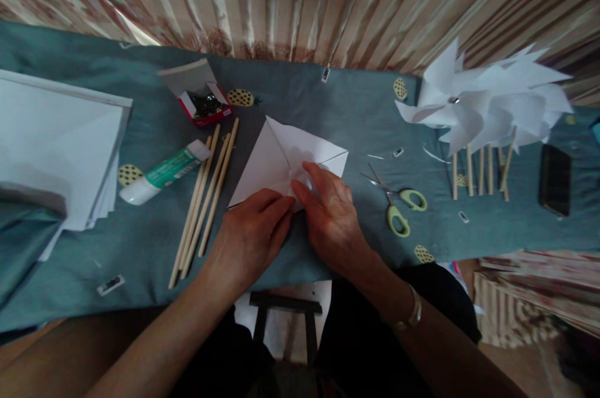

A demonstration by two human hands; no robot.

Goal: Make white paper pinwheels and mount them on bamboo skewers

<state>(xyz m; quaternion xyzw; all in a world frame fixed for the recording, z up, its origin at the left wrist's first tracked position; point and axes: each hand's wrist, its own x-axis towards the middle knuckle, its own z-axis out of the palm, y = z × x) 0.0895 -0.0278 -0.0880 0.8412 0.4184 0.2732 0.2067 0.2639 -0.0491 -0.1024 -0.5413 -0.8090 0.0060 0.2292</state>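
Note:
A square sheet of white paper [255, 174] lies in front of me, with cut or crease lines running from its corners toward the middle. My left hand [250, 229] is closed at its lower edge, fingers pressed together on the paper. With thumb and forefinger near the sheet's centre, my right hand [332, 217] grips the paper; the part under its fingers is hidden. Right of the sheet lie scissors [391, 198] with light green handles, blades apart. Several thin wooden sticks [206, 204] rest to the left, beside a white and green glue stick [166, 172].
An open red box [206, 107] of small shiny metal pieces stands behind the sticks. White paper [60, 142] is stacked at far left. Several paper pinwheels [492, 95] on sticks lie at right, near a dark phone [555, 179]. A pleated curtain [300, 4] hangs behind the cloth-covered table [356, 104].

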